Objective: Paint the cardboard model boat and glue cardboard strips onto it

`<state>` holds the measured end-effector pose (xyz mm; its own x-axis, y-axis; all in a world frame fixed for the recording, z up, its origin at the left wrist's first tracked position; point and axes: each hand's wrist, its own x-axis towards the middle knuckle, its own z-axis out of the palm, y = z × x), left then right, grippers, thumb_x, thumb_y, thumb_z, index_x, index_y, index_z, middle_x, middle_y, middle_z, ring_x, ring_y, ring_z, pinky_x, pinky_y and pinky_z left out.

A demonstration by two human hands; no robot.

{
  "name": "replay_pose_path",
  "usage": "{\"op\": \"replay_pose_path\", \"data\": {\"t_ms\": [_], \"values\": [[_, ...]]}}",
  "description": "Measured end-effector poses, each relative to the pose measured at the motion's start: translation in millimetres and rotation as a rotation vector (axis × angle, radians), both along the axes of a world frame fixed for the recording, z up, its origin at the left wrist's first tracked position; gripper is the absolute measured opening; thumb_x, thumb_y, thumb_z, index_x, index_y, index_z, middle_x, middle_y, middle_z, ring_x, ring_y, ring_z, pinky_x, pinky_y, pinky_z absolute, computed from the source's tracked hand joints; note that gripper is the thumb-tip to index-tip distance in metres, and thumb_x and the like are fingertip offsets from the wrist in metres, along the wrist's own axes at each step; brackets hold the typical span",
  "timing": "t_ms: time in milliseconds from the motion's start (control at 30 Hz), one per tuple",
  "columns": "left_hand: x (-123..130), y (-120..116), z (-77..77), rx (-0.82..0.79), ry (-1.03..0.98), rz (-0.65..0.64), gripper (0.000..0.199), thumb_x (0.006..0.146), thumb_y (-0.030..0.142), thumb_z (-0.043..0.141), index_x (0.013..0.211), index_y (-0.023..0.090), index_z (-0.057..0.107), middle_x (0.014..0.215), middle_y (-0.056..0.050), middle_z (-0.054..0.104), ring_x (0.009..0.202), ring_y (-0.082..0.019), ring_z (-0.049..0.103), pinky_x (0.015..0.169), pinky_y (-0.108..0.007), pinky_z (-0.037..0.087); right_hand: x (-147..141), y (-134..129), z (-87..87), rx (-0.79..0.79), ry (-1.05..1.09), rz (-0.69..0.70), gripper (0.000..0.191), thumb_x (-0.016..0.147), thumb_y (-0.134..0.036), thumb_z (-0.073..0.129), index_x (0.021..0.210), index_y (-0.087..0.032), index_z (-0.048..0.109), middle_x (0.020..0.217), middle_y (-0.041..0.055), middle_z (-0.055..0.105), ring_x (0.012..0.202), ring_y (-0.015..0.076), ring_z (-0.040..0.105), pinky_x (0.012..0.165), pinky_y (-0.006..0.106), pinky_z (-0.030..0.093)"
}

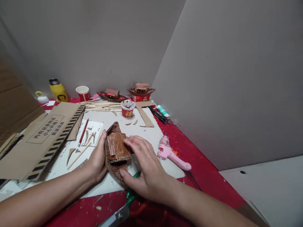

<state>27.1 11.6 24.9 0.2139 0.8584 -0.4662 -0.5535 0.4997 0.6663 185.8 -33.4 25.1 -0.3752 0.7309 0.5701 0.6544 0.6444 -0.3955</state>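
Observation:
A brown cardboard model boat (119,146) with a curved cabin roof is held up over the white sheet, its pointed end facing away from me. My left hand (98,157) cups the hull from the left, most of its fingers hidden behind the boat. From the right, my right hand (144,167) grips the boat, thumb at the near end of the hull and fingertips against the roof's right edge. Below the boat lie scissors (129,198) with green handles, partly covered by my right hand.
A pink glue gun (174,154) lies on the right. Printed cardboard (54,132) covers the left. Behind are wooden sticks (101,105), a paper cup (127,110), two finished model boats (141,90), a yellow bottle (59,91) and a red pencil (83,132). Grey walls stand behind and right.

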Motion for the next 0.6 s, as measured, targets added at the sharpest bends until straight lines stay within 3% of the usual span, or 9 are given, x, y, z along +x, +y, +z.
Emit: {"op": "replay_pose_path", "data": {"t_ms": [267,600], "values": [[3,-1,-6.9,0.043,-0.047,0.009,0.05,0.1,0.051,0.044,0.116,0.012,0.071,0.105,-0.012,0.079,0.103,-0.025,0.073,0.1,-0.037,0.053,-3,0,-4.9,-0.004,0.041,0.008,0.059,0.085,-0.03,0.065,0.137,-0.018,0.04,0.129,0.0176,0.056,0.125,0.0332,0.051,0.106,0.056,0.043],[3,-4,-12.2,0.028,-0.048,0.028,0.05,0.097,0.054,0.049,0.12,0.016,0.07,0.104,-0.01,0.079,0.102,-0.025,0.073,0.1,-0.036,0.052,-10,0,-6.2,0.023,0.04,-0.02,0.057,0.082,-0.028,0.065,0.135,-0.021,0.043,0.126,0.0154,0.057,0.122,0.0332,0.053,0.102,0.055,0.045]]}}
